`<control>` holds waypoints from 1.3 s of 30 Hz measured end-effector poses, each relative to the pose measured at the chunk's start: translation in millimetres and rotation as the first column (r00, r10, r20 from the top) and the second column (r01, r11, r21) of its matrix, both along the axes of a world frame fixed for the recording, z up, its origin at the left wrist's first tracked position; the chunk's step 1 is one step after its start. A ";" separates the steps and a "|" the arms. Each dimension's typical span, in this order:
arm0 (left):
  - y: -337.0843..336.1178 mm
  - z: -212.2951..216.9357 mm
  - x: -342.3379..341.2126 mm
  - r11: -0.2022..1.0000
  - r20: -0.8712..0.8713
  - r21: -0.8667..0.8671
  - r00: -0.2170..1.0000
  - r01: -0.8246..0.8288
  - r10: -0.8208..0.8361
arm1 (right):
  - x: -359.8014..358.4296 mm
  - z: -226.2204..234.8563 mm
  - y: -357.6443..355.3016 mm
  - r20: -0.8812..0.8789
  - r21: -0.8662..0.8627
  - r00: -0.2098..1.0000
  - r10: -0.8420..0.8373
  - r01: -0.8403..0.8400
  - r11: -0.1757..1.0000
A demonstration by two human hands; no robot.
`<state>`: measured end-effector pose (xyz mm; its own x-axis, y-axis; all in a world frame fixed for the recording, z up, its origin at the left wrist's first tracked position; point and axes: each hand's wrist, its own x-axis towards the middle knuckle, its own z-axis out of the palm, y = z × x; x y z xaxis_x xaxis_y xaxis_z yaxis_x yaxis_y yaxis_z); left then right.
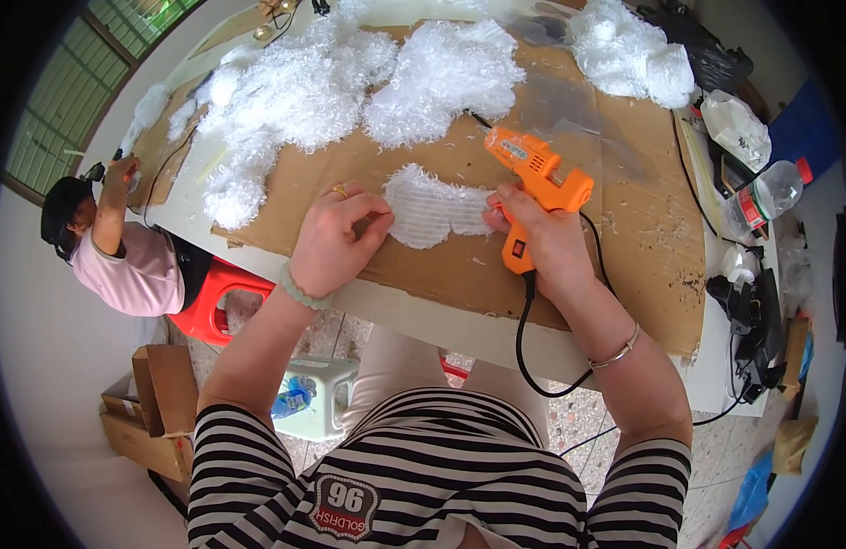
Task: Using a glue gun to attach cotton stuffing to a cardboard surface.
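Note:
A small white piece of shaggy fabric (430, 212) lies on the cardboard in front of me, its ribbed backing facing up and fluffy fringe along its far edge. My left hand (336, 240) is closed, thumb and fingertips pinched at the fabric's left edge. In my right hand (553, 240) is an orange hot glue gun (544, 166), its nozzle pointing away and to the left, above the cardboard. Thumb and index finger of that hand also meet at the fabric's right end. The gun's black cord hangs down past the table's near edge.
Heaps of white shaggy fabric (299, 87) cover the far side of the cardboard sheet (647, 238). On the right stand a plastic bottle (766, 199), cables and black devices (752, 316). A co-worker (121, 242) sits at the left on a red stool (223, 297).

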<state>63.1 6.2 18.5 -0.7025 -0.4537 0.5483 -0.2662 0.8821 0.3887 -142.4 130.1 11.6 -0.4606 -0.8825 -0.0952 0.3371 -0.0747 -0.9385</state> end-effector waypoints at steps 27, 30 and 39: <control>-42.0 5.1 -26.9 0.993 0.060 -0.036 0.992 0.112 -0.109 | -1.3 1.2 0.3 -0.006 0.048 0.999 0.032 -0.031 0.998; -39.0 1.5 -23.0 0.988 0.128 -0.085 0.985 0.130 -0.119 | -2.4 -2.2 0.8 -0.023 0.012 0.999 0.047 -0.047 0.999; -38.0 3.6 -24.2 0.979 0.069 -0.145 0.988 0.144 -0.135 | 1.1 4.5 0.2 -0.011 0.062 0.999 0.035 -0.035 0.997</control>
